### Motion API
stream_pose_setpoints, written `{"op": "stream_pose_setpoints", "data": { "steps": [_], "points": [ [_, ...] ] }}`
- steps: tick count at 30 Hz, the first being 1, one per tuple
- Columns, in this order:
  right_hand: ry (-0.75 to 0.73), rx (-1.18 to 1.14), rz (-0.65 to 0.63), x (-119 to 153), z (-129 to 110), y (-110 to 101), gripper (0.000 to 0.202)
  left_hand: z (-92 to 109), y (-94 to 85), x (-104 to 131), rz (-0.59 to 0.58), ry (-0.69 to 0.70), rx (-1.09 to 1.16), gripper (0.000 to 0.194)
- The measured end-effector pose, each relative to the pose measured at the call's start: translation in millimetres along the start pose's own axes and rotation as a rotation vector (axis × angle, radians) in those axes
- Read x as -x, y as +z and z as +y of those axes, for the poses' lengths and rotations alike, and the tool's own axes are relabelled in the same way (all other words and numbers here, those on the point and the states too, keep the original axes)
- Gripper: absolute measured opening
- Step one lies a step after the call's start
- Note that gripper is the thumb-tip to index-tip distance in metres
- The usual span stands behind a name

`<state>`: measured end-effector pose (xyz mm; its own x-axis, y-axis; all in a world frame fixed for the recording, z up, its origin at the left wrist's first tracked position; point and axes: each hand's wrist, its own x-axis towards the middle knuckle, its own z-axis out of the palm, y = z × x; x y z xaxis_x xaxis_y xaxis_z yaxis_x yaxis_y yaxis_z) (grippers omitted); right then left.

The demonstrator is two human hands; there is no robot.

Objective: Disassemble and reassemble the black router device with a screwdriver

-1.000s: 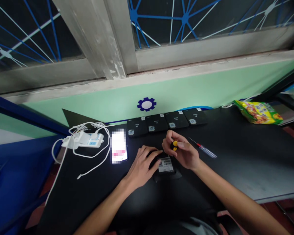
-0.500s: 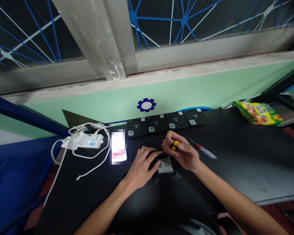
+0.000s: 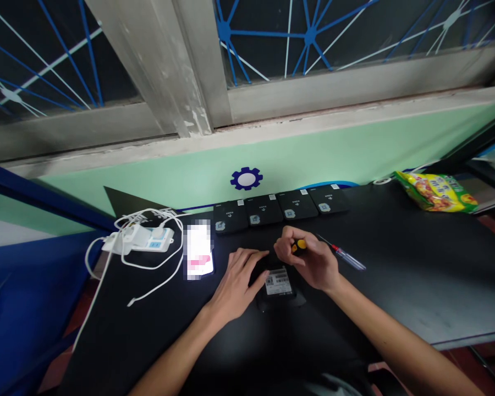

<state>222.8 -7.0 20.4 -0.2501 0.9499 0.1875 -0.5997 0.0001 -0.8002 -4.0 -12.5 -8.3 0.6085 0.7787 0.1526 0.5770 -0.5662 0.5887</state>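
Four black boxes [image 3: 264, 215] lie lined up, far side; labelled device [image 3: 279, 282] looks mid-work; left grip [image 3: 238, 281] spread, right grip [image 3: 318, 265] pinching yellow-black handle [image 3: 301, 244].

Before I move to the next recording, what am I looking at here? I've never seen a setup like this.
No robot here: these are a person's two bare hands. Every picture comes from one camera on their head, looking forward and down. The right hand holds a yellow-and-black object, mostly hidden by the fingers. The left hand is at the edge of a black device with a white label. Also on the black table are a screwdriver, a lit phone, four flat black boxes in a row, a white power strip with cables, and a colourful packet.
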Motion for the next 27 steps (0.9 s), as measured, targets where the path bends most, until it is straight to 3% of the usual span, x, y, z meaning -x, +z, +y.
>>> {"op": "stream_pose_setpoints", "data": {
  "steps": [6,16,24,27],
  "points": [
    [-0.004,-0.014,0.031,-4,-2,1,0.029,-3,-4.0,4,-0.012,-0.016,0.016,0.037],
    [-0.075,0.054,0.097,1,3,4,0.056,-4,-2.7,3,-0.008,-0.008,0.029,0.034],
    [-0.061,0.031,0.058,0,1,1,0.028,-7,3.9,3,0.01,0.001,0.017,0.035],
    [-0.072,0.008,0.05,0,0,4,0.029,-4,5.4,2,0.006,-0.008,0.014,0.036]
  ]
}}
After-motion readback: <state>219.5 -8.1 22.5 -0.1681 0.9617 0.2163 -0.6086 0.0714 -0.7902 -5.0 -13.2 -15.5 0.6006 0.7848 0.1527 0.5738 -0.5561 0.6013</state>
